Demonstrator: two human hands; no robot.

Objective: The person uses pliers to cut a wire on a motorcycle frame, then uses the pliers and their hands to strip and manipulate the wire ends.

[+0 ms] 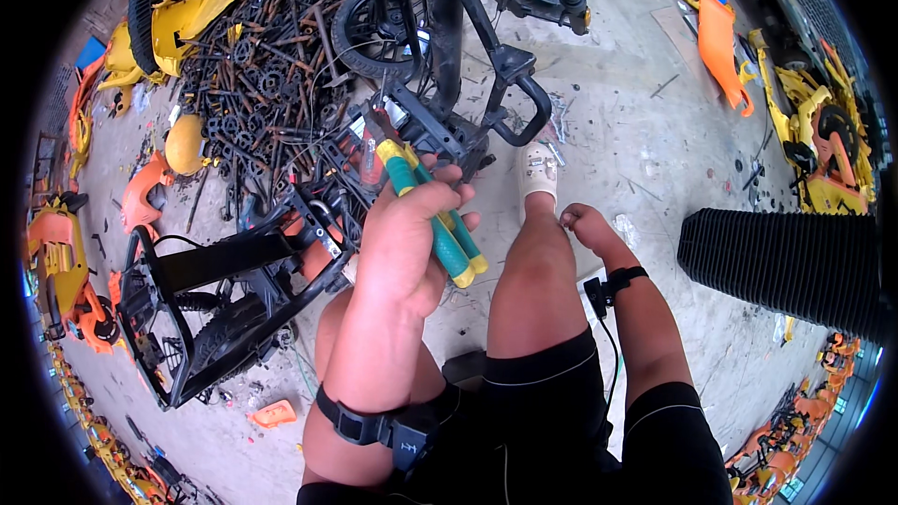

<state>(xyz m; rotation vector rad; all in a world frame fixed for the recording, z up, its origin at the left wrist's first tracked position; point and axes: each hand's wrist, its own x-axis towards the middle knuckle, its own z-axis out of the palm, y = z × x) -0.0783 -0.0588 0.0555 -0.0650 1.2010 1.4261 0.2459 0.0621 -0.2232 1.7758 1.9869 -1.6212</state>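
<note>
Over on the far left, bright yellow moulded plastic shells (182, 0) are lying heaped at the edge of a big tangled pile of rusty black metal rods and brackets (267, 84). Orange plastic covers (56, 262) are sitting scattered along the left edge, plus a small orange plastic scrap (274, 413) lying near on the concrete floor (645, 112). Just right of those, a black metal frame with a basket-like cage (201, 309) is lying tipped on its side, and I can't tell if anything's sitting in it.

Middle of the shot: the left hand (407, 243) is closing tight around the handles of a pair of green-and-yellow-handled pliers (421, 196), with the metal jaws pointing away, up against a black metal bike frame part (449, 122) just past the knees. A small black wheel (374, 33) is sitting farther back.

The right hand (585, 223) is resting low beside the right knee, fingers curled in, and I honestly can't tell whether it's holding anything.

On the right, a black ribbed rubber block (781, 262) is lying on the floor, and more orange and yellow plastic panels (786, 84) are piling up at the far right.
</note>
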